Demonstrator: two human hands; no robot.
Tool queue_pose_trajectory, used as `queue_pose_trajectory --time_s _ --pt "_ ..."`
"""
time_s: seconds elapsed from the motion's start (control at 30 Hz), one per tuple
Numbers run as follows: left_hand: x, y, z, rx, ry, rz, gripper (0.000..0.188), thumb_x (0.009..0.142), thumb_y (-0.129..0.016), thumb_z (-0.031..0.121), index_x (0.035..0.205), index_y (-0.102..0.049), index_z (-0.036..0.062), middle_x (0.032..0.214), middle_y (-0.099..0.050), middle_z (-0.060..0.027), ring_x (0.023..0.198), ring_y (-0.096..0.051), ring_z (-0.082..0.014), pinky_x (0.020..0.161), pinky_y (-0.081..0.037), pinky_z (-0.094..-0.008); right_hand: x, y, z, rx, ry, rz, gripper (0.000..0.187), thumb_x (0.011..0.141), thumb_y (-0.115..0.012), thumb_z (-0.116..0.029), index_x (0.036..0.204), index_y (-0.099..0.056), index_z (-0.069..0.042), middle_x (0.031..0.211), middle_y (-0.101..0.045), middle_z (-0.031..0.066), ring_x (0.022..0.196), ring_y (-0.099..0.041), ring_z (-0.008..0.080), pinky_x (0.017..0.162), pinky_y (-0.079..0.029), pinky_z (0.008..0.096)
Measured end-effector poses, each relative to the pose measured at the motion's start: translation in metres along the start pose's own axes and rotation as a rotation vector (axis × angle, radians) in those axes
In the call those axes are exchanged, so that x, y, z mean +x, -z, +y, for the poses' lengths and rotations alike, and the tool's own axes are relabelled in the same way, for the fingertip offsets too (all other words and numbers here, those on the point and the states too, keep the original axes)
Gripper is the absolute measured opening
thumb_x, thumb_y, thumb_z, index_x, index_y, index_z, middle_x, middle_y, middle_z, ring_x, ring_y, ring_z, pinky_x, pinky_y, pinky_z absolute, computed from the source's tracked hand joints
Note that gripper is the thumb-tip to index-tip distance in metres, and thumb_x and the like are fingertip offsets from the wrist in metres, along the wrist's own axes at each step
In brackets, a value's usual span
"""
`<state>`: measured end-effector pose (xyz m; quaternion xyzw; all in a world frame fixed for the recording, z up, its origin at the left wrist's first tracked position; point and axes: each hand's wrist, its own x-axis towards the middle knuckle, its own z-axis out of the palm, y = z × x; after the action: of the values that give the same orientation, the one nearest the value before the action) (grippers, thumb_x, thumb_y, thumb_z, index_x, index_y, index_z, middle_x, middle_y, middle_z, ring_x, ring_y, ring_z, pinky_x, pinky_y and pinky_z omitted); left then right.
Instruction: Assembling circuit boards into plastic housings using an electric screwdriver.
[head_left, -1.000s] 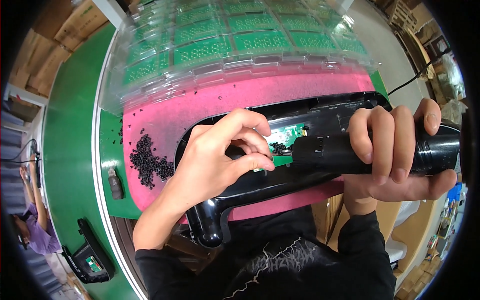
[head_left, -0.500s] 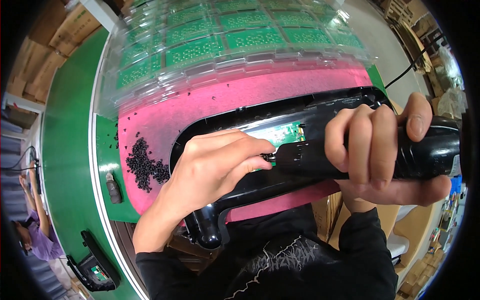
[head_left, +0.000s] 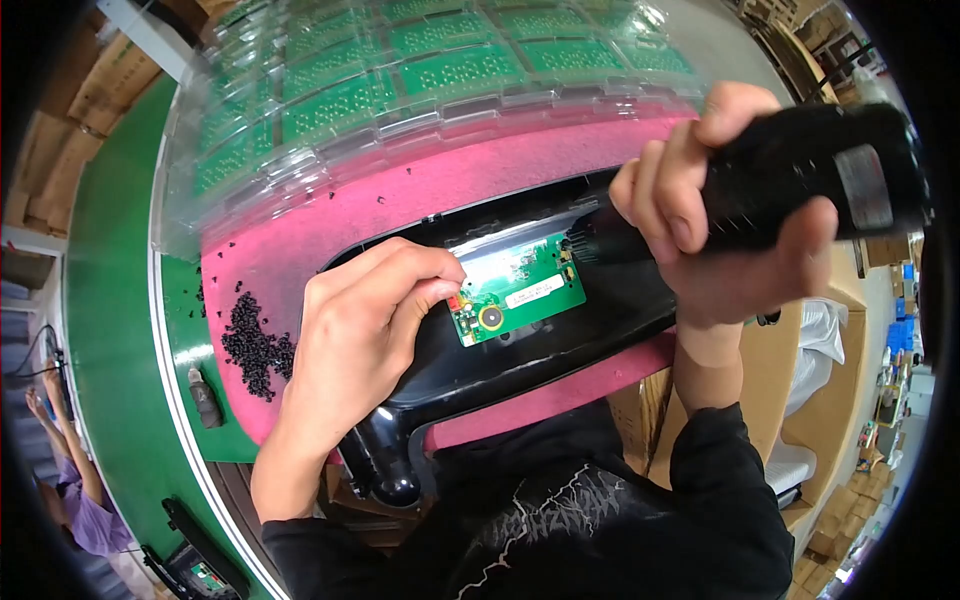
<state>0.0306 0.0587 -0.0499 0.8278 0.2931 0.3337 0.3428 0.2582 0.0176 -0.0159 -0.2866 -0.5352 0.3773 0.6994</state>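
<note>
A green circuit board (head_left: 522,285) lies inside a long black plastic housing (head_left: 470,372) with a handle-like stub at its lower left. My right hand (head_left: 690,200) is wrapped round a black electric screwdriver (head_left: 800,170), its front end over the board's upper right corner; the bit is hidden. At the board's left edge, beside a small red part, the thumb and forefinger of my left hand (head_left: 365,310) are pinched together. What they hold, if anything, is hidden. A heap of small black screws (head_left: 252,345) lies left of the housing.
Stacked clear plastic trays (head_left: 400,110) of green boards stand at the far side of the pink mat (head_left: 300,235). A small dark bottle-like object (head_left: 205,398) lies left of it. Another black housing (head_left: 195,555) is at lower left, near a person (head_left: 90,500). Cardboard boxes (head_left: 800,400) stand right.
My left fingers have moved from the screwdriver's tip to the board's left edge. The screwdriver has swung up and away, its front end now at the board's upper right, uncovering the board.
</note>
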Motion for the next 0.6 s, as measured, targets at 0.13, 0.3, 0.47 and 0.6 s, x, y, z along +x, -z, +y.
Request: queue_pose_trajectory --time_s 0.13,0.3,0.47,0.6 --pt "-0.003 0.0 -0.003 -0.027 -0.002 -0.06 0.012 0.077 -0.072 -0.007 0.087 -0.07 -0.0006 0.082 -0.069 -0.0097 0.074 -0.068 -0.0201 0.066 -0.053 -0.0288 0.002 0.002 0.004 -0.064 -0.039 -0.049 0.067 0.088 -0.05 -0.067 0.111 -0.048 -0.004 0.056 -0.045 -0.0002 0.041 -0.038 0.0093 0.045 -0.031 0.0254" --pt "-0.002 0.0 -0.003 -0.067 -0.01 -0.142 0.015 0.076 -0.073 -0.005 0.089 -0.071 0.0006 0.083 -0.069 -0.0104 0.076 -0.068 -0.0222 0.067 -0.054 -0.03 0.003 -0.003 0.004 -0.239 -0.04 -0.079 0.064 0.089 -0.05 -0.063 0.11 -0.048 -0.002 0.055 -0.046 0.0014 0.041 -0.039 0.0099 0.044 -0.033 0.0257" --pt "-0.003 -0.003 -0.011 -0.006 -0.167 -0.236 0.015 0.076 -0.072 -0.002 0.09 -0.072 0.0022 0.086 -0.07 -0.0096 0.082 -0.069 -0.0267 0.08 -0.054 -0.0362 0.003 -0.004 0.004 -0.245 -0.045 -0.084 0.062 0.09 -0.051 -0.061 0.108 -0.048 -0.002 0.055 -0.046 0.0022 0.04 -0.04 0.0102 0.043 -0.034 0.026" --pt "-0.002 -0.004 -0.011 0.047 -0.141 -0.332 0.014 0.079 -0.07 0.0 0.092 -0.071 0.0037 0.093 -0.072 -0.0087 0.089 -0.069 -0.0278 0.094 -0.051 -0.0414 0.002 -0.003 0.004 -0.245 -0.025 -0.097 0.062 0.09 -0.051 -0.061 0.108 -0.048 -0.002 0.055 -0.046 0.002 0.04 -0.04 0.0101 0.043 -0.034 0.0257"
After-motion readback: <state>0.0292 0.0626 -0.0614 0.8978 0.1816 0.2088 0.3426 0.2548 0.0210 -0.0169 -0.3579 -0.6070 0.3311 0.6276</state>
